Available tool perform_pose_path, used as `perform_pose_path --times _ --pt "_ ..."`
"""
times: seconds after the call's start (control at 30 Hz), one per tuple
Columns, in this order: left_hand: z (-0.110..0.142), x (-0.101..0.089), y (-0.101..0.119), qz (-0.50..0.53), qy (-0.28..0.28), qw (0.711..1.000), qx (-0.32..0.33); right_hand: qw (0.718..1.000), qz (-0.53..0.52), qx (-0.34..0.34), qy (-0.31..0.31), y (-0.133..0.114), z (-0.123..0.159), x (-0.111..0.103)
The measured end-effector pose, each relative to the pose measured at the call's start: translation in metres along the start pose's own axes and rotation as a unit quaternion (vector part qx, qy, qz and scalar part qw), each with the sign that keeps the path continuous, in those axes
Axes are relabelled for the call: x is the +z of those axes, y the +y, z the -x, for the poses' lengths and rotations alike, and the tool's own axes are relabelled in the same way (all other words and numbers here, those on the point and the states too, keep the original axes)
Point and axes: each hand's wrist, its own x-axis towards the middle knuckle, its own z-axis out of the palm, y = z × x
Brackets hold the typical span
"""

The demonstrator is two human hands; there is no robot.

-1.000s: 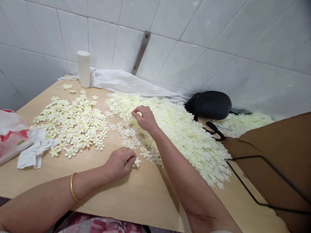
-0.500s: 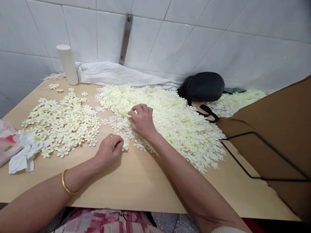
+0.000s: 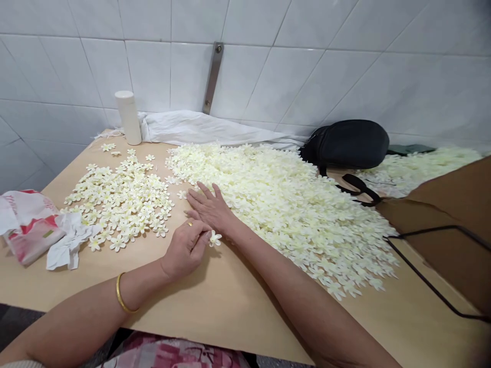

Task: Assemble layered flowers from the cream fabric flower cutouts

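Between the thumb and fingers of my left hand [image 3: 188, 246] is a single artificial flower [image 3: 215, 238], white with a yellow centre. My right hand [image 3: 209, 208] lies with its fingers spread and palm down at the near left edge of a large pile of pale flowers [image 3: 284, 199]. Some flowers under that palm may be hidden. To the left, a smaller spread of similar flowers [image 3: 126, 199] lies loose on the table [image 3: 230, 306]. A gold bangle [image 3: 120, 294] circles my left wrist.
A white bottle [image 3: 129, 118] and white cloth [image 3: 207, 130] stand along the tiled wall. A black pouch [image 3: 353, 144] sits behind the big pile, beside a cardboard box [image 3: 452, 204] with a black wire frame. Crumpled tissue [image 3: 71, 240] and a red-white packet [image 3: 32, 222] lie left.
My right hand has gone from curled fingers over the pile to spread and lower, nearer my left hand. A flower now shows in my left hand's fingers. The view has shifted.
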Motion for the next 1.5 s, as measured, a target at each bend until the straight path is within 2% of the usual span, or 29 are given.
perform_pose_path --times 0.17,0.33,0.43,0.53,0.67,0.8,0.87,0.93,1.07,1.13,1.27,1.4,1.5 --pt "0.001 0.001 -0.001 -0.005 -0.006 1.0 -0.014 0.999 0.015 0.027 0.039 0.004 0.0 -0.005" --pt "-0.002 -0.001 -0.005 -0.008 0.009 1.0 -0.019 0.999 0.017 0.03 0.005 -0.001 -0.012 -0.005" --pt "-0.007 -0.004 -0.01 -0.039 0.057 0.997 -0.029 0.998 0.018 0.052 0.022 0.009 -0.01 -0.018" --pt "-0.013 -0.006 -0.015 -0.065 0.077 0.995 -0.021 0.994 0.016 0.085 0.063 0.029 0.01 -0.038" --pt "-0.015 -0.005 -0.017 -0.063 0.059 0.996 -0.037 0.99 0.013 0.111 0.08 0.041 0.052 -0.049" --pt "-0.013 -0.002 -0.015 -0.067 0.039 0.995 -0.054 0.994 0.022 0.086 0.071 0.033 0.079 -0.03" --pt "-0.012 -0.001 -0.014 -0.073 0.035 0.995 -0.059 0.994 0.022 0.081 0.075 0.031 0.081 -0.022" --pt "-0.012 -0.002 -0.013 -0.078 0.036 0.994 -0.066 0.989 0.012 0.099 0.107 0.032 0.079 -0.021" --pt "-0.013 -0.004 -0.011 -0.084 0.044 0.993 -0.077 0.974 -0.033 0.115 0.191 0.037 0.082 -0.036" --pt "-0.014 -0.005 -0.01 -0.094 0.043 0.992 -0.072 0.978 -0.044 0.085 0.186 0.033 0.09 -0.044" --pt "-0.014 -0.003 -0.009 -0.125 0.004 0.991 -0.046 0.992 -0.009 0.037 0.121 0.015 0.106 -0.044" --pt "-0.012 0.0 -0.011 -0.132 -0.036 0.99 -0.04 0.993 -0.009 0.048 0.111 0.009 0.109 -0.038" --pt "-0.011 0.0 -0.013 -0.125 -0.046 0.99 -0.039 0.983 -0.088 0.086 0.133 0.014 0.105 -0.039"
